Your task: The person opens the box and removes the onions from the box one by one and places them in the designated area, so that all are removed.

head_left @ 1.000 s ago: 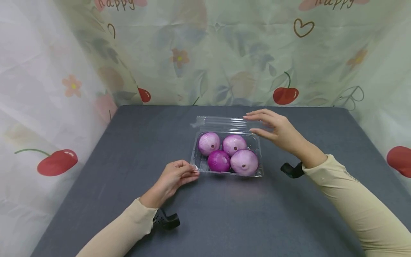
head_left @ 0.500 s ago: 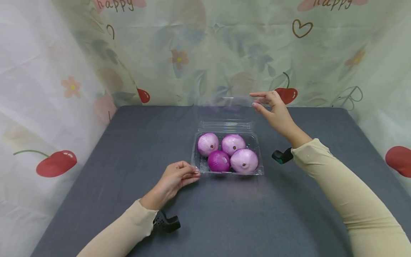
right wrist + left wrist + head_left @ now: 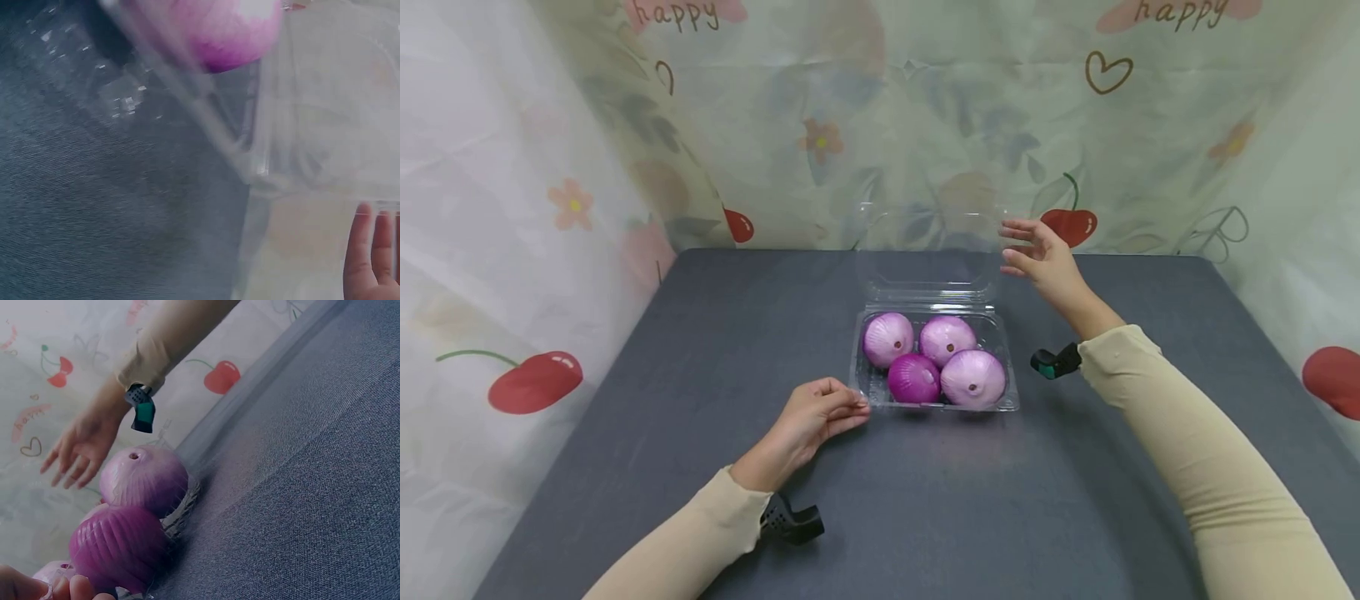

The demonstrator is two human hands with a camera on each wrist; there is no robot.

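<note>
Box: the clear clamshell box (image 3: 934, 392) is sitting mid-table, holding four purple onions (image 3: 972, 377).
Left hand (image 3: 811, 418): fingers are pinching the box's near-left corner.
Right hand (image 3: 1040, 258): fingers are spreading wide, touching the upright lid (image 3: 928, 242) at its right edge.
Risk: the lid is probably springy; released, it could be flopping shut again.
Views: the right wrist is showing only straight fingertips (image 3: 375, 250) beside the lid.
</note>
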